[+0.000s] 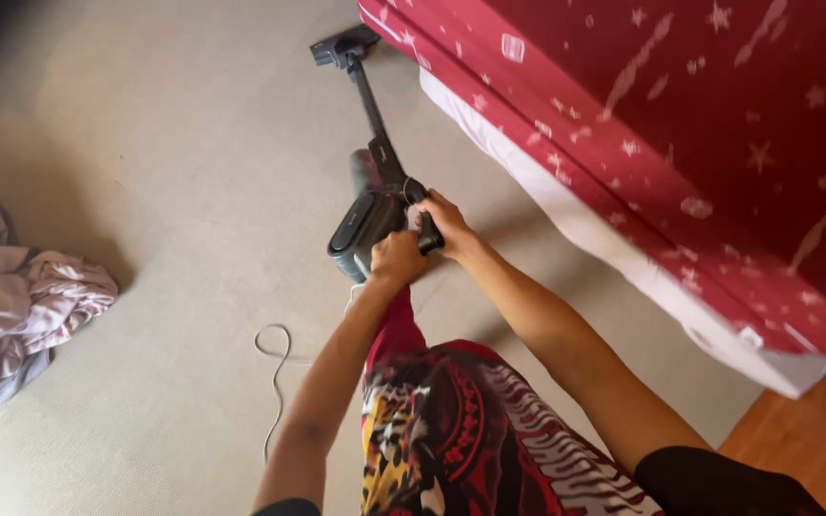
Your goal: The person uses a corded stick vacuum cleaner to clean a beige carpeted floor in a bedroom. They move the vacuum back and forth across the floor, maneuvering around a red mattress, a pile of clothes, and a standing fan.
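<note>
Both hands wrapped on the dark stick vacuum [367, 215]. Right hand [445, 226] curls tight round the handle at the rear of the body; left hand [397, 256] clamps the underside near the dust canister, fingers closed, none spread. Tube runs toward 12 o'clock to the floor head [341, 46], which sits on the beige carpet [174, 191] at the edge of the bed with red patterned cover [681, 143]. Step in hand looks like vacuuming along the bed edge; next pass likely calls for steady push and pull. Thin white cord [276, 368] at 7 o'clock, crumpled pink bedding [11, 296] at 9 o'clock.
</note>
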